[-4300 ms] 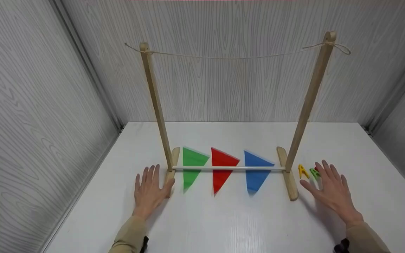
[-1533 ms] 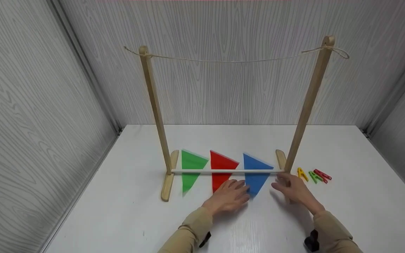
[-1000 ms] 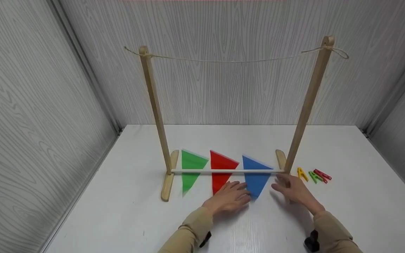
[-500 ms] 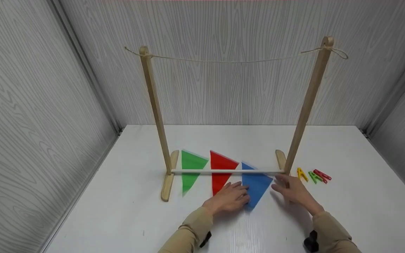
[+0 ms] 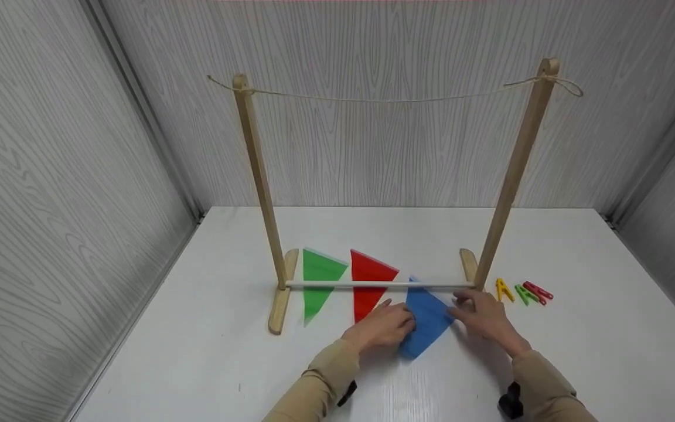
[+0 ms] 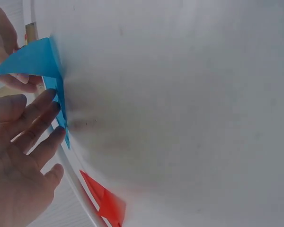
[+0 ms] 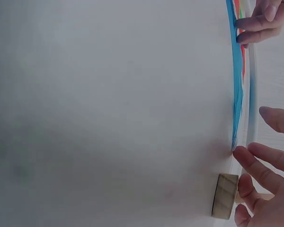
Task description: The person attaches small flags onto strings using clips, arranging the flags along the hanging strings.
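Note:
A blue triangular flag (image 5: 425, 322) lies on the white table (image 5: 197, 351) just in front of the stand's white dowel (image 5: 372, 285). My left hand (image 5: 381, 328) rests at its left edge with straight fingers (image 6: 38, 123) touching the cloth (image 6: 33, 59). My right hand (image 5: 487, 322) is at its right corner. In the left wrist view that corner is raised between the right hand's thumb and fingers. The right wrist view shows the flag edge-on (image 7: 236, 85) beside my right hand (image 7: 270, 175).
A wooden stand has two posts with a string (image 5: 384, 98) between their tops. A green flag (image 5: 317, 266) and a red flag (image 5: 370, 269) lie under the dowel. Yellow (image 5: 504, 289), green (image 5: 524, 293) and red (image 5: 538, 290) pegs lie right of the stand's foot (image 7: 225, 196).
Both hands moved in from the stand's outer sides to the blue flag. Over the last second the flag slid out from under the dowel toward me and turned slightly.

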Demonstrator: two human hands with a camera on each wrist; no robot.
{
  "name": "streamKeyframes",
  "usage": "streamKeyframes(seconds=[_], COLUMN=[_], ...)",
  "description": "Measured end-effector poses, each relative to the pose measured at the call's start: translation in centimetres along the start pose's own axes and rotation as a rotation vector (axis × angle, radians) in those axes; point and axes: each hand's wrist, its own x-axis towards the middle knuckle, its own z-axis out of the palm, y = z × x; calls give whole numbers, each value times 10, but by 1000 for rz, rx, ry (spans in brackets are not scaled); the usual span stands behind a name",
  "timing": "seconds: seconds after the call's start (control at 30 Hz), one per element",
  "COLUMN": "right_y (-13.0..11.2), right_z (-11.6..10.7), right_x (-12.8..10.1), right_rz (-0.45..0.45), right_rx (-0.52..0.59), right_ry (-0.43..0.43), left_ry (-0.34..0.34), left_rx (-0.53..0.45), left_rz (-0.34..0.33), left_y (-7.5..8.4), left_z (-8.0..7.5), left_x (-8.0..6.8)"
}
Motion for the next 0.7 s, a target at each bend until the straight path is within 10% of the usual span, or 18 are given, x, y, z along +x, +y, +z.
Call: streamKeyframes(seconds=[0.7], right_y=[-6], right_z=[9], right_x=[12], right_rz=[-2], right_rx=[-104], right_ry=[38], left_ry=[22], left_rx=[61], left_rz=[46], left_y=[0], left_z=[-1], left_x=[-2])
